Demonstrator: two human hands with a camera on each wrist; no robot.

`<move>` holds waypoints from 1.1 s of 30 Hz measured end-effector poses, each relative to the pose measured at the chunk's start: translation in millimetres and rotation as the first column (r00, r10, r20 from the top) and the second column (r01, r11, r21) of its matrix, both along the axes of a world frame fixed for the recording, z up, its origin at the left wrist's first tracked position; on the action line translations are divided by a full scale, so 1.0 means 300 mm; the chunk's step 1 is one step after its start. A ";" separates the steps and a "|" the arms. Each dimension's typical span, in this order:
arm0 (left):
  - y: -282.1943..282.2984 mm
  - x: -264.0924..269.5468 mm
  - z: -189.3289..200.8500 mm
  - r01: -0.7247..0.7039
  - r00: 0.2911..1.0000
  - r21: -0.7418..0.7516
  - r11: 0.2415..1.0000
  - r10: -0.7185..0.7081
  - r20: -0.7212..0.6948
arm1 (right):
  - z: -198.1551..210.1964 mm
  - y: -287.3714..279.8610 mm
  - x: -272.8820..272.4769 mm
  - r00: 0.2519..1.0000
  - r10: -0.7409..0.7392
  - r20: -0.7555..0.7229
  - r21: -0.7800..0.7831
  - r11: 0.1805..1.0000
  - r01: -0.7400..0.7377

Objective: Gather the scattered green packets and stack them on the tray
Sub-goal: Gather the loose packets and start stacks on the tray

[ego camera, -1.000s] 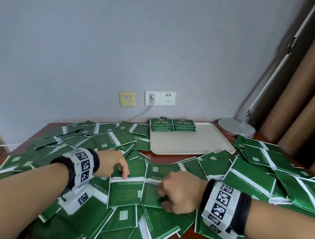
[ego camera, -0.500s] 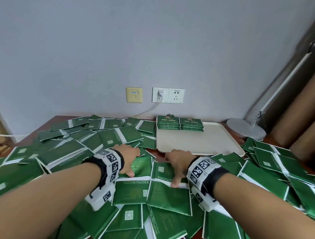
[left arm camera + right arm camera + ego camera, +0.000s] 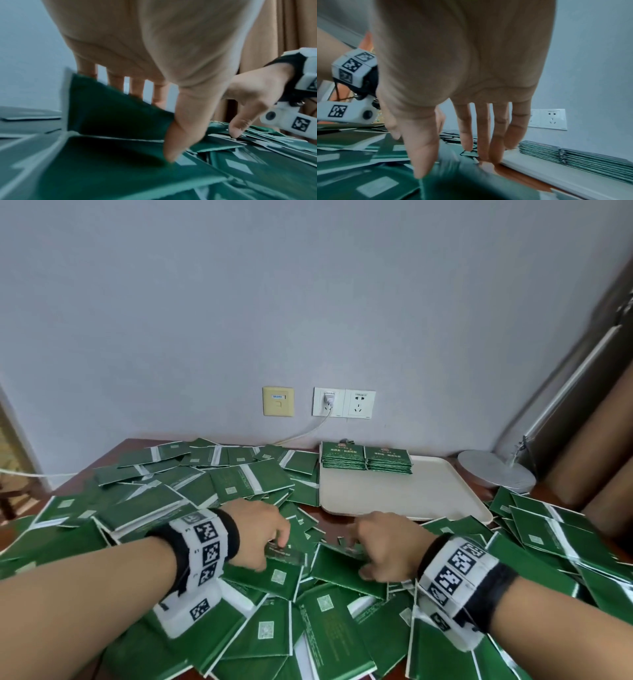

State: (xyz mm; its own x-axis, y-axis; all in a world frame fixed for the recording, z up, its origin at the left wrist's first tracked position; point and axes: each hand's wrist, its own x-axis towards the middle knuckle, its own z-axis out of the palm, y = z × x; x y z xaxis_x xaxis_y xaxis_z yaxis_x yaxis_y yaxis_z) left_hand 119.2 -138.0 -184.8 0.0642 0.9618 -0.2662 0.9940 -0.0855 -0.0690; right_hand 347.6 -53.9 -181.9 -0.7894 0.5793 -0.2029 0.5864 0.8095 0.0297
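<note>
Nearest, both hands are down in the heap of green packets, so this looks like the gathering step. The left hand has one packet tipped up on edge, fingers behind it and thumb in front. The right hand has its fingers nearly straight and spread, tips on another packet, gripping nothing I can make out. Next, I'd judge, they need to square a few packets together and carry them to the tray, just beyond the hands, where two neat stacks sit at its far edge. Packets cover most of the brown surface. Behind are a lamp base, wall sockets, a grey wall and tan curtains.
</note>
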 end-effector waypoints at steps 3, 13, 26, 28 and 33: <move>-0.018 0.031 -0.029 0.024 0.998 -0.084 0.996 -0.030 -0.063 | -0.021 -0.074 -0.014 0.996 0.028 0.087 -0.017 0.999 -0.027; -0.052 0.116 -0.047 0.096 0.941 -0.067 0.993 -0.112 -0.318 | -0.053 -0.148 -0.134 0.967 0.059 0.246 0.145 0.985 -0.097; -0.053 0.071 -0.069 0.102 0.961 -0.008 0.995 -0.101 -0.258 | -0.047 -0.088 -0.169 0.983 0.072 0.172 0.111 0.990 -0.092; -0.047 0.061 -0.065 0.092 0.975 0.001 0.996 -0.090 -0.205 | -0.035 -0.088 -0.171 0.983 0.073 0.168 0.094 0.992 -0.090; -0.057 0.052 -0.067 0.090 0.987 0.022 0.996 -0.086 -0.136 | -0.023 -0.096 -0.172 0.984 0.072 0.164 0.104 0.990 -0.090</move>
